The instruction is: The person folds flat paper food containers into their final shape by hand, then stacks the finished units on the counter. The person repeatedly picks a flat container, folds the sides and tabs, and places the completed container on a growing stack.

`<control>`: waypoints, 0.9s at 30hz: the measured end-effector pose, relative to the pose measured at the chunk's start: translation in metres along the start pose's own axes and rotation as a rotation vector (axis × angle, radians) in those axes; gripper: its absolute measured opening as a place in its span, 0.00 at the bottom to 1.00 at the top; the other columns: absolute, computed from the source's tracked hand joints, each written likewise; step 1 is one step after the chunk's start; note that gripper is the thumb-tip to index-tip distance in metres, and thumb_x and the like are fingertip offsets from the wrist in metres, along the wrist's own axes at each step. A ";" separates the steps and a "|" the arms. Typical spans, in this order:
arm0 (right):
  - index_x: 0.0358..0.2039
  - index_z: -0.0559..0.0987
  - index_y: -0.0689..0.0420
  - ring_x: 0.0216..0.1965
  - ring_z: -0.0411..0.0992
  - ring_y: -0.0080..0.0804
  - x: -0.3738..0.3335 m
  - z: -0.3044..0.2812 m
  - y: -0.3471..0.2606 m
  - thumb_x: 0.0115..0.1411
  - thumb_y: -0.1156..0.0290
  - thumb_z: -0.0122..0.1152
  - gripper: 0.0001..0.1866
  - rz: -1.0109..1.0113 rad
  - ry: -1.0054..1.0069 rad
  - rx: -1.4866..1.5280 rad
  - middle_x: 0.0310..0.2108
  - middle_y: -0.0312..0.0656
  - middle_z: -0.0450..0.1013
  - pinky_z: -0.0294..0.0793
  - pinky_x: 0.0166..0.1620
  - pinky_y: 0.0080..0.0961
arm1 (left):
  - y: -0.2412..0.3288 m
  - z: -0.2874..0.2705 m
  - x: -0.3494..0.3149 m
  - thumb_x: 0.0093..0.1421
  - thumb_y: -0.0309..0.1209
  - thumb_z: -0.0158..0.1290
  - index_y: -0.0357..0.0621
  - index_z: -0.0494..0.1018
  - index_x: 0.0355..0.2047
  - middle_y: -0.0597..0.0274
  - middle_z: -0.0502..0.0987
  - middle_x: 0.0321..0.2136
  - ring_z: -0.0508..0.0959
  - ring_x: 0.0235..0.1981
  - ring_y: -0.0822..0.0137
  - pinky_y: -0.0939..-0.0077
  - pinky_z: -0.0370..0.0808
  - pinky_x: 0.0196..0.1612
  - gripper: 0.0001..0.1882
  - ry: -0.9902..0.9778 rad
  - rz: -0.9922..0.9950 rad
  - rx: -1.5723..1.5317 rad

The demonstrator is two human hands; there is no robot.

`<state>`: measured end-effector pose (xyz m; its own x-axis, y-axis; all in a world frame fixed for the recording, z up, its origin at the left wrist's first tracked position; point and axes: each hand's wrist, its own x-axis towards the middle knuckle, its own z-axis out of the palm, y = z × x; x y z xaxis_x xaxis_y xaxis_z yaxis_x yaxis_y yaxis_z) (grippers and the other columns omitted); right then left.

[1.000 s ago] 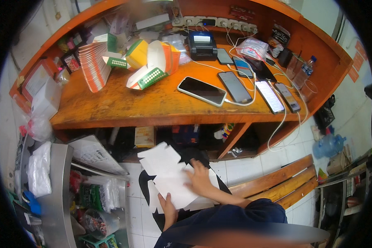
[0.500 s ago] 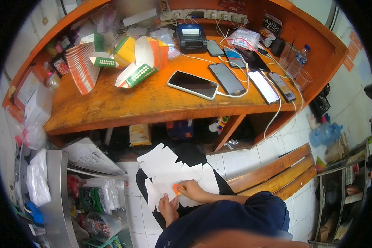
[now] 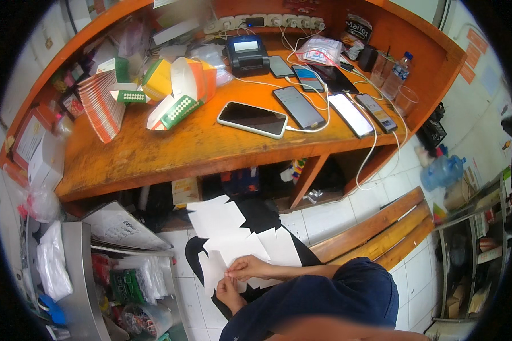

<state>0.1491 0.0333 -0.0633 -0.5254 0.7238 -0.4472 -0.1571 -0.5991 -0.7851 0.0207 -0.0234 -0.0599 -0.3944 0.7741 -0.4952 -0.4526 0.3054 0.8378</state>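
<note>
At the far left sits a bundle of clear-white plastic bags [image 3: 54, 261] on the metal cabinet [image 3: 79, 256], and above it, on the orange counter [image 3: 148, 148], here's a striped stack of orange-and-white folded card [image 3: 103, 105], leaning. Below, a written-on whiteboard [image 3: 119, 224] tilts beside the cabinet. Back up top, a green, white and orange carton [image 3: 176, 105] lies open near the counter's edge.

Now to the middle, and down low: white cut card sheets [image 3: 219, 219] lie overlapping, notched edges showing, on a black surface below the counter. Right over them, the left hand [image 3: 230, 292] comes up from the lower edge, fingers curled and pressed together at the tips. Meeting it, the right hand [image 3: 249, 268] reaches across, thumb and fingers pressed together too, fingertips against fingertips! What they pinch is too small to tell.

Behind them on the counter, a black printer [image 3: 247, 55], then phones [image 3: 253, 118] on white cables. On to the right, a slatted wooden bench [image 3: 381, 233], and last, near the wall, a blue water jug [image 3: 442, 172] on the floor.
</note>
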 end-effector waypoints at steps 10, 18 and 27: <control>0.42 0.79 0.59 0.31 0.73 0.21 0.000 0.019 -0.001 0.61 0.63 0.61 0.14 -0.048 -0.283 -0.045 0.32 0.34 0.77 0.71 0.32 0.16 | 0.016 -0.015 0.009 0.68 0.38 0.44 0.42 0.42 0.66 0.46 0.56 0.60 0.64 0.57 0.55 0.65 0.62 0.59 0.33 -0.084 0.144 0.140; 0.46 0.74 0.58 0.46 0.68 0.28 -0.005 0.045 -0.028 0.64 0.65 0.56 0.13 -0.626 0.117 -0.351 0.41 0.41 0.69 0.72 0.44 0.23 | 0.017 0.000 0.003 0.67 0.36 0.42 0.36 0.49 0.64 0.42 0.61 0.57 0.65 0.56 0.49 0.61 0.61 0.59 0.30 -0.300 0.603 0.449; 0.44 0.74 0.63 0.39 0.74 0.20 -0.022 0.043 -0.054 0.62 0.74 0.58 0.11 -0.575 0.254 -0.306 0.42 0.40 0.74 0.76 0.35 0.16 | 0.058 0.010 -0.009 0.67 0.29 0.45 0.33 0.70 0.40 0.53 0.76 0.35 0.77 0.34 0.67 0.76 0.73 0.40 0.10 -0.046 0.624 0.200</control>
<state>0.1330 0.0353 0.0077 -0.2123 0.9770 0.0183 -0.0891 -0.0007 -0.9960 0.0060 -0.0064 -0.0045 -0.4980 0.8609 0.1045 0.0098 -0.1149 0.9933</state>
